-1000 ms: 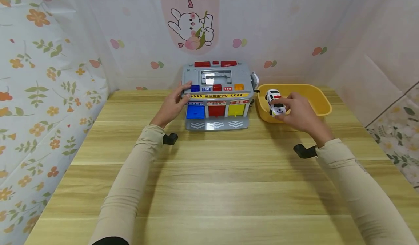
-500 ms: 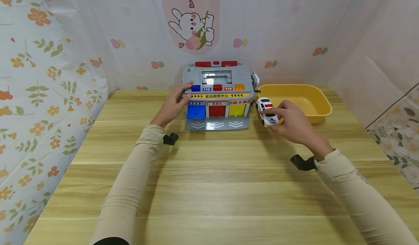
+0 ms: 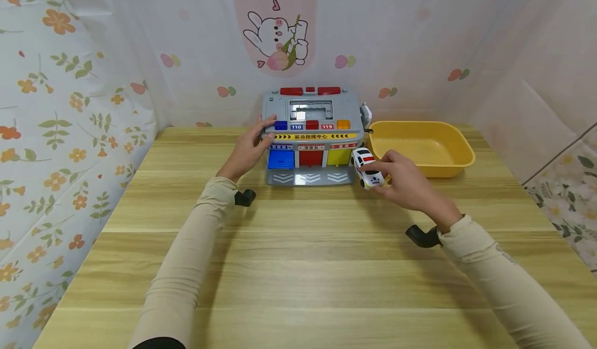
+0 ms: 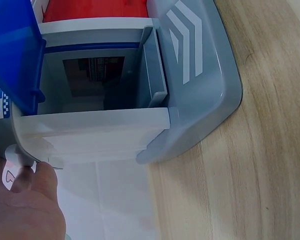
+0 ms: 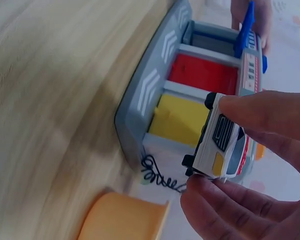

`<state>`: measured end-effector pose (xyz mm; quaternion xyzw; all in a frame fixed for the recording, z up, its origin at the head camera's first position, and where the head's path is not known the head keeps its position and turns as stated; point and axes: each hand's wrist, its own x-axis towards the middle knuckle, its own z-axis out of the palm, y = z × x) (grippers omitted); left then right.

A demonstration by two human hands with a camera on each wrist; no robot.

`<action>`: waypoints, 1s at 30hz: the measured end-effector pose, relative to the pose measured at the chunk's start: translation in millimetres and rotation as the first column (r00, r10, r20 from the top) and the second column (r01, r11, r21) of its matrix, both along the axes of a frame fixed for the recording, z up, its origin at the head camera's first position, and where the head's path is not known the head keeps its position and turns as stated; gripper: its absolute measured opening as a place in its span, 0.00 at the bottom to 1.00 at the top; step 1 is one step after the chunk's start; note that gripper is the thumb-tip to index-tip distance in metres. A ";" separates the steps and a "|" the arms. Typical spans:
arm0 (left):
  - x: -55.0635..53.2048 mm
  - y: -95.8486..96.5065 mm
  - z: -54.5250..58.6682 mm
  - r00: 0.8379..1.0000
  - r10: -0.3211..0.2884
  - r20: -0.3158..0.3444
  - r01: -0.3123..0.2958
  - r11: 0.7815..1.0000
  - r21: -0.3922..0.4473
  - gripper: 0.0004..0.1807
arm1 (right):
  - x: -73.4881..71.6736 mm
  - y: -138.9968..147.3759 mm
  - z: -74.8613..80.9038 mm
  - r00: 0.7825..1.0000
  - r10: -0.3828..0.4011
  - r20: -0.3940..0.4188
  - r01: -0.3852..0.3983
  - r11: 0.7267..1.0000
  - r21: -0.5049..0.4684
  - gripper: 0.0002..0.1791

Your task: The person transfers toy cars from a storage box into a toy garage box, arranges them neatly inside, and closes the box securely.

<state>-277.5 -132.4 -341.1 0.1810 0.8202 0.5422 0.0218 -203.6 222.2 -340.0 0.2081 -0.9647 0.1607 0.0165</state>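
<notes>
A grey toy garage (image 3: pixel 345 110) with blue, red and yellow doors stands at the back of the table. At its left corner my left hand (image 3: pixel 246 153) holds on, thumb on the front edge and a finger on the roof. The blue door (image 4: pixel 15 50) is swung up, exposing the bay behind it. The red door (image 5: pixel 202 72) and yellow door (image 5: pixel 180 119) are closed. My right hand (image 3: pixel 406 183) pinches a white toy police car (image 3: pixel 368 168) between thumb and fingers, off the table by the garage's front right corner.
Right of the garage sits a yellow plastic bin (image 3: pixel 448 171). A black coiled cord (image 5: pixel 160 175) hangs at the garage's right side, near a white handset-like piece (image 3: pixel 366 115). A patterned cloth (image 3: pixel 186 80) hangs behind the wooden table (image 3: pixel 298 276).
My right hand has carried the police car out from over the yellow bin, leftward and toward me, to the garage's front right corner. The left hand keeps its hold.
</notes>
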 end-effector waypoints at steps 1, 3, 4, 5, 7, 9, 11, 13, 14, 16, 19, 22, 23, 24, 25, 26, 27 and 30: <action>-0.2 0.2 -0.2 1.000 0.000 0.000 0.000 1.000 0.001 0.27 | -0.3 -1.5 -0.8 1.000 0.003 0.000 -0.003 1.000 0.005 0.25; -0.6 0.7 -0.3 1.000 0.003 0.003 -0.003 1.000 0.003 0.27 | -0.9 -4.9 -2.9 1.000 0.001 0.007 -0.002 1.000 0.014 0.25; -0.8 1.0 -0.5 1.000 0.004 0.004 -0.004 1.000 0.002 0.27 | -1.1 -6.5 -3.9 1.000 0.000 0.013 0.000 1.000 0.020 0.25; -1.0 1.3 -0.6 1.000 0.004 0.003 -0.004 1.000 0.001 0.27 | -1.2 -8.1 -5.2 1.000 -0.001 0.016 0.000 1.000 0.028 0.25; -1.5 2.0 -1.0 1.000 0.002 0.001 -0.002 1.000 -0.001 0.27 | -1.2 -11.0 -7.8 1.000 0.000 0.023 -0.001 0.999 0.038 0.25; -1.8 2.6 -1.3 1.000 -0.001 -0.006 0.001 1.000 -0.003 0.27 | -1.3 -13.3 -10.9 1.000 0.007 0.028 -0.009 0.999 0.049 0.25; -2.0 3.1 -1.4 1.000 -0.002 -0.013 0.002 1.000 -0.005 0.27 | -1.5 -15.5 -14.2 0.999 0.019 0.027 -0.021 0.998 0.058 0.25; -1.7 3.4 -1.1 1.000 0.000 -0.012 -0.001 1.000 -0.006 0.27 | -2.3 -18.1 -17.4 0.999 0.032 0.023 -0.033 0.998 0.061 0.25; -1.3 3.5 -0.8 1.000 0.004 -0.008 -0.004 1.000 -0.006 0.27 | -2.7 -19.4 -19.1 0.999 0.036 0.019 -0.037 0.997 0.063 0.25; -0.7 3.9 -0.2 1.000 0.009 -0.001 -0.009 1.000 -0.008 0.27 | -3.3 -22.6 -22.3 0.999 0.042 0.014 -0.043 0.997 0.060 0.25; -0.2 4.6 0.0 1.000 0.014 0.006 -0.014 1.000 -0.005 0.27 | -4.2 -28.0 -27.5 0.998 0.056 0.014 -0.056 0.997 0.048 0.25; -0.6 4.9 -0.9 1.000 0.015 0.000 -0.015 1.000 0.002 0.27 | -5.8 -34.0 -33.5 0.997 0.068 0.031 -0.069 0.997 0.029 0.25; -0.6 4.9 -1.1 1.000 0.015 -0.003 -0.015 1.000 0.006 0.27 | -6.6 -36.0 -35.4 0.997 0.076 0.031 -0.077 0.997 0.025 0.24; -0.6 4.8 -1.2 1.000 0.015 -0.004 -0.015 1.000 0.008 0.27 | -7.5 -38.2 -37.3 0.996 0.085 0.030 -0.085 0.996 0.022 0.24; -0.4 4.8 -1.1 1.000 0.015 -0.003 -0.015 1.000 0.010 0.27 | -8.5 -40.3 -38.4 0.995 0.093 0.024 -0.094 0.995 0.026 0.24; -0.6 4.7 -1.4 1.000 0.015 -0.005 -0.015 1.000 0.011 0.27 | -9.5 -42.5 -39.4 0.995 0.099 0.025 -0.100 0.995 0.030 0.24; -0.2 4.6 -1.3 1.000 0.017 -0.005 -0.017 1.000 0.012 0.26 | -10.3 -45.2 -39.8 0.994 0.109 0.021 -0.110 0.993 0.033 0.24; -0.2 4.4 -1.4 1.000 0.022 -0.003 -0.022 1.000 0.009 0.27 | -13.1 -53.7 -40.3 0.990 0.136 0.023 -0.137 0.990 0.043 0.24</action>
